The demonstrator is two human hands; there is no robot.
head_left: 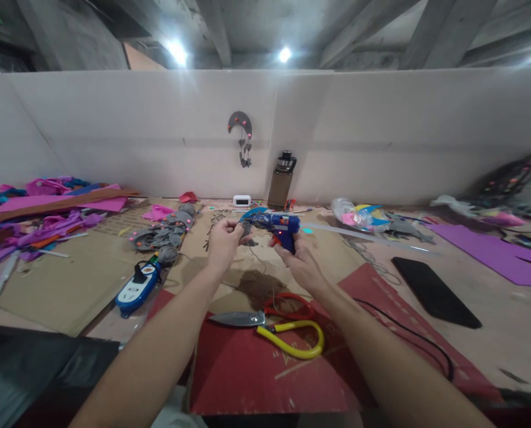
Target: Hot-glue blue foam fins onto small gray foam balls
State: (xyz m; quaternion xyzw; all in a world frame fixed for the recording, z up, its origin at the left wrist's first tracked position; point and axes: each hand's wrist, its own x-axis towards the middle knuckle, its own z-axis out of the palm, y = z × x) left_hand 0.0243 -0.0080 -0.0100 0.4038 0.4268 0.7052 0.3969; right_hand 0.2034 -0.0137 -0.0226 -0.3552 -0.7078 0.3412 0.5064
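Observation:
My right hand (302,258) is wrapped round the handle of a blue hot glue gun (285,224), which points left. A long translucent glue stick (363,235) sticks out of its back end. My left hand (225,242) pinches a small grey felt piece (247,228) right at the gun's nozzle; its exact shape is partly hidden by the fingers. A thin grey string (257,259) hangs below the hands over the brown cardboard. Nearer to me, scissors (239,319) with one red and one yellow handle lie on red cardboard (265,380).
On the left are a blue-and-white power strip (136,290), grey felt pieces (161,233) and heaped coloured felt (65,199). A bottle (281,185) and a small white clock (242,201) stand by the wall. At right lie a black phone (435,291) and purple sheet (492,249). A moon-shaped felt hanging (242,122) is on the wall.

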